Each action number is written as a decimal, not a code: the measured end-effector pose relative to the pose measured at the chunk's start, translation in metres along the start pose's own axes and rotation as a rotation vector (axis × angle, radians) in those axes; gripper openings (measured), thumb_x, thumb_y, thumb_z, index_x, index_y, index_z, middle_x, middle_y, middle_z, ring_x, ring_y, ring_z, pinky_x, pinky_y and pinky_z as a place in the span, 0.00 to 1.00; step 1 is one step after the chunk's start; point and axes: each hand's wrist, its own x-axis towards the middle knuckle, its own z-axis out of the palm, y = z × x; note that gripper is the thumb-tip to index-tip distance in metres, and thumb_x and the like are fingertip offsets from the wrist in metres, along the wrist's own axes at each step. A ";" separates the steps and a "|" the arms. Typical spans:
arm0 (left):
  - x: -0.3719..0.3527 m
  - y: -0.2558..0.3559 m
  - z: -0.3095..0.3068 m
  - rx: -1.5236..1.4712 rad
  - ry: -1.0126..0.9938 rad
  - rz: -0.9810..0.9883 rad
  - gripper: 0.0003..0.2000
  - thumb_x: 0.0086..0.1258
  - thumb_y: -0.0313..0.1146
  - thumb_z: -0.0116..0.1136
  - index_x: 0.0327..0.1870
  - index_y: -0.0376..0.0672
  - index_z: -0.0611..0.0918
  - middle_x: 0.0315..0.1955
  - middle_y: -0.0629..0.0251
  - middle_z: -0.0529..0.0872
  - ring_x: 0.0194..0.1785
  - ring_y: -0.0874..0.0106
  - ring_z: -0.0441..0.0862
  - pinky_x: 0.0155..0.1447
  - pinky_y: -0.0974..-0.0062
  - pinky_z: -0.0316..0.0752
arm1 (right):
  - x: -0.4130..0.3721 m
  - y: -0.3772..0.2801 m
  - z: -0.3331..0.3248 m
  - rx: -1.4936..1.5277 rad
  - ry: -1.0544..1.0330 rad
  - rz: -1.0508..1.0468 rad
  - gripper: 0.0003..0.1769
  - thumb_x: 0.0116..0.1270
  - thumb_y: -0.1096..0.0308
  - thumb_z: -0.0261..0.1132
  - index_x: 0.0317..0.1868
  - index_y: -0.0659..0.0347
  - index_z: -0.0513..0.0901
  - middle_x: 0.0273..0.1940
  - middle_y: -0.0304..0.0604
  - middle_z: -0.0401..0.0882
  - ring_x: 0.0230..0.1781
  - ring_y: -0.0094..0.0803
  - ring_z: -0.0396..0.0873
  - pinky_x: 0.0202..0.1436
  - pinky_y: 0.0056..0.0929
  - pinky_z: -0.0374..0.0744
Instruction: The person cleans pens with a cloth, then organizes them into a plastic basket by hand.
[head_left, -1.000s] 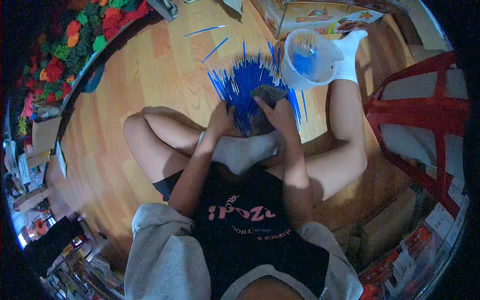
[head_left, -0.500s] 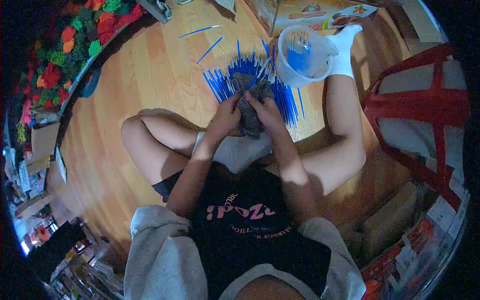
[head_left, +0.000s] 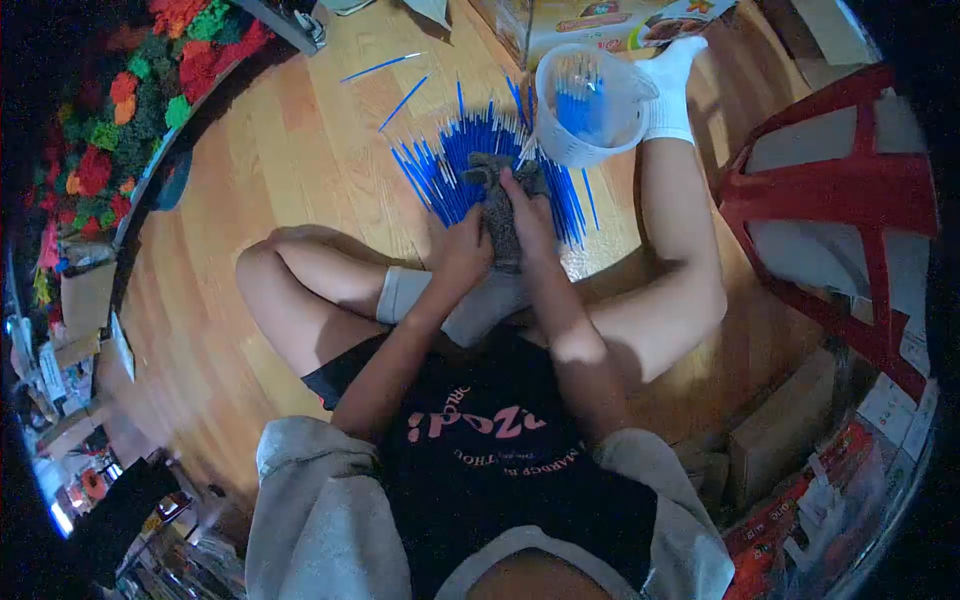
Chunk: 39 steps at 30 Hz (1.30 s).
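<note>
A grey cloth (head_left: 503, 232) is bunched between my hands above the floor. My left hand (head_left: 465, 250) is closed on its left side. On the other side, my right hand (head_left: 532, 222) grips it, thumb pointing away from me along the fabric. Whether a brush lies inside the folds is hidden. Just beyond the cloth, many slim blue paintbrushes (head_left: 432, 178) with pale ferrules fan out on the floor. Behind them to the right stands a clear plastic jug (head_left: 622, 120) holding more blue brushes (head_left: 580, 100).
Stray brushes (head_left: 404, 102) lie at the far left of the fan. A printed carton (head_left: 560, 35) stands behind the jug, near my socked foot (head_left: 668, 95). To the right is a red-framed structure (head_left: 830, 190). Colourful tufted material (head_left: 95, 160) lines the left, above the wooden floor (head_left: 200, 320).
My left hand has shifted lower along the cloth, and my right thumb now lies stretched along it. A blue brush seen across the cloth earlier no longer shows there. The view has shifted slightly.
</note>
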 end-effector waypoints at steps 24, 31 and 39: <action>0.004 -0.009 -0.021 -0.020 -0.017 -0.072 0.11 0.57 0.28 0.44 0.39 0.35 0.74 0.30 0.44 0.77 0.38 0.49 0.74 0.41 0.58 0.68 | -0.004 0.012 0.003 0.049 -0.108 0.272 0.15 0.59 0.57 0.58 0.38 0.61 0.76 0.30 0.39 0.77 0.28 0.25 0.75 0.32 0.22 0.74; 0.021 -0.013 -0.064 -0.058 -0.002 -0.082 0.11 0.55 0.32 0.54 0.37 0.36 0.77 0.29 0.55 0.80 0.33 0.66 0.78 0.37 0.72 0.72 | -0.012 0.018 0.010 0.167 -0.096 0.315 0.16 0.54 0.58 0.63 0.38 0.60 0.75 0.31 0.38 0.77 0.27 0.28 0.75 0.30 0.27 0.74; 0.027 -0.030 -0.061 -0.142 0.013 -0.003 0.13 0.55 0.36 0.58 0.33 0.33 0.78 0.25 0.55 0.79 0.29 0.69 0.76 0.35 0.74 0.70 | -0.032 0.057 0.023 -0.088 -0.263 0.296 0.18 0.53 0.60 0.61 0.42 0.60 0.75 0.35 0.40 0.77 0.32 0.31 0.75 0.35 0.28 0.73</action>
